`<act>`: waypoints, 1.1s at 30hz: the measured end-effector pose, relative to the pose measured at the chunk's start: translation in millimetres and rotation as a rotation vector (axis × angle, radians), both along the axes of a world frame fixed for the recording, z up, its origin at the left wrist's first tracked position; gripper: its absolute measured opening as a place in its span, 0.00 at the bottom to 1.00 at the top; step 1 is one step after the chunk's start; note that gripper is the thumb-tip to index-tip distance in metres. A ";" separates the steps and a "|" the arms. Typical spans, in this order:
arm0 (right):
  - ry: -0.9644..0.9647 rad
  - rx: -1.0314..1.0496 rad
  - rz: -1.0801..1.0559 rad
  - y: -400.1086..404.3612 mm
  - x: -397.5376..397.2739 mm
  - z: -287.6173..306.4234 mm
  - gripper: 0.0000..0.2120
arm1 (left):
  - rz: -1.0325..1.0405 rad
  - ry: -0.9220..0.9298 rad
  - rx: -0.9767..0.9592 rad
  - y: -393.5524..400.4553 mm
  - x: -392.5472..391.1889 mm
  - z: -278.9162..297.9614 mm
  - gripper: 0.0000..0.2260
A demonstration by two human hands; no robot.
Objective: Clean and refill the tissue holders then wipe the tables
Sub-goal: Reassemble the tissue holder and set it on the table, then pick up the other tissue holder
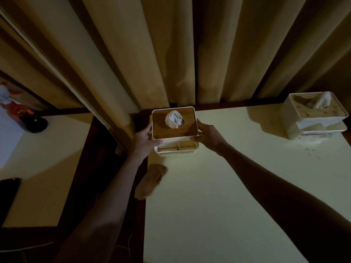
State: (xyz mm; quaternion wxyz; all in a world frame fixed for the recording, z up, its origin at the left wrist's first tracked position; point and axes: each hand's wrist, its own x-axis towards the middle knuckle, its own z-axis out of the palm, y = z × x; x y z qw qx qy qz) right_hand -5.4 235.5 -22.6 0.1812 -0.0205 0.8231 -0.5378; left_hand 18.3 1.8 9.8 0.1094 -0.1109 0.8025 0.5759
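- A pale, cream-topped table point(237, 186) with a dark edge is seen in dim light, set against long tan curtains point(171, 54) that hang in folds behind it.
- A second pale table point(47, 158) is seen to the left, parted from the first by a dark gap; a dark round-based object point(36, 124) with something red and white above it stands at its far corner, too blurred to be identified.
- A tan cloth point(150, 181) is left lying at the left edge of the main table, near the front of the held holder and partly over the edge.
- Both forearms are stretched forward from the bottom of the view toward the far left corner of the main table.
- The left hand point(146, 139) is closed on the left side of a white tissue holder point(174, 141), thumb laid along its front edge.
- The right hand point(207, 135) is clamped on the right side of the same holder, fingers curled under its rim.
- The holder's wooden lid point(161, 128) is in place, and a white tissue point(173, 119) is puffed up through its slot; small open compartments are seen along its front.
- Two tissue holders are counted: the one gripped, and a second tissue holder point(313, 118) at the far right of the table, well apart, with tissue showing at its top.
- Two tables, one cloth and two hands are counted.
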 end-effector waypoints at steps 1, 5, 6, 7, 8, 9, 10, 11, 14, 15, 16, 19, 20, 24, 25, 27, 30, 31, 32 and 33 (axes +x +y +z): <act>-0.013 -0.004 -0.007 -2.6 -4.2 -3.3 0.36 | -0.001 -0.005 -0.004 -2.1 -3.3 -4.0 0.35; -0.025 0.022 -0.013 -8.4 -11.4 -15.8 0.35 | -0.007 -0.022 -0.013 -7.1 -10.5 -17.7 0.34; -0.025 0.021 -0.021 -9.3 -10.6 -17.7 0.35 | -0.017 -0.021 -0.019 -8.4 -11.7 -20.7 0.33; -0.031 0.017 -0.032 -10.0 -9.8 -18.7 0.35 | -0.031 -0.018 -0.023 -10.2 -12.6 -24.4 0.32; -0.039 0.007 -0.041 -10.5 -9.7 -20.3 0.35 | -0.041 -0.021 -0.023 -12.1 -12.9 -27.5 0.32; -0.047 -0.004 -0.046 -10.9 -9.9 -21.6 0.35 | -0.043 -0.029 -0.022 -13.8 -12.4 -29.1 0.31; -0.053 -0.011 -0.050 -11.0 -10.4 -23.5 0.36 | -0.046 -0.039 -0.028 -15.6 -11.6 -30.4 0.31; -0.058 -0.004 -0.049 -11.0 -10.5 -24.4 0.37 | -0.053 -0.049 -0.048 -16.3 -10.8 -30.7 0.31; -0.042 0.034 -0.033 -12.1 -7.9 -26.4 0.37 | -0.027 -0.056 -0.139 -8.9 -7.4 -26.1 0.37; -0.029 0.054 -0.032 -12.4 -5.3 -26.1 0.37 | 0.001 -0.047 -0.200 -1.5 -3.6 -20.1 0.39; -0.021 0.068 -0.043 -12.2 -1.6 -25.6 0.37 | 0.034 -0.015 -0.280 8.3 1.9 -13.4 0.39; -0.016 0.048 -0.114 -3.1 16.4 -25.2 0.37 | 0.103 0.142 -0.457 49.6 32.5 7.8 0.36; -0.015 0.032 -0.142 4.0 24.1 -26.9 0.37 | 0.111 0.181 -0.469 65.1 44.6 9.9 0.35; 0.119 0.051 -0.297 58.5 61.1 -30.4 0.25 | 0.001 0.285 -0.392 123.5 75.1 1.5 0.30; 0.155 0.086 -0.350 79.9 71.0 -28.0 0.22 | -0.052 0.280 -0.372 138.0 77.7 0.0 0.29; 0.200 0.141 -0.455 121.3 83.7 -23.4 0.18 | -0.172 0.257 -0.338 159.6 77.6 -1.5 0.26; 0.215 0.235 -0.613 202.0 103.8 -15.2 0.17 | -0.285 0.201 -0.275 206.6 78.3 -4.1 0.22; 0.211 0.269 -0.661 228.1 110.0 -11.4 0.17 | -0.305 0.182 -0.255 223.5 79.6 -4.3 0.21; 0.214 0.303 -0.703 254.0 114.6 -9.6 0.17 | -0.321 0.159 -0.237 240.9 81.1 -4.4 0.20; 0.217 0.332 -0.732 277.5 118.9 -6.4 0.16 | -0.335 0.131 -0.214 258.5 82.4 -4.0 0.20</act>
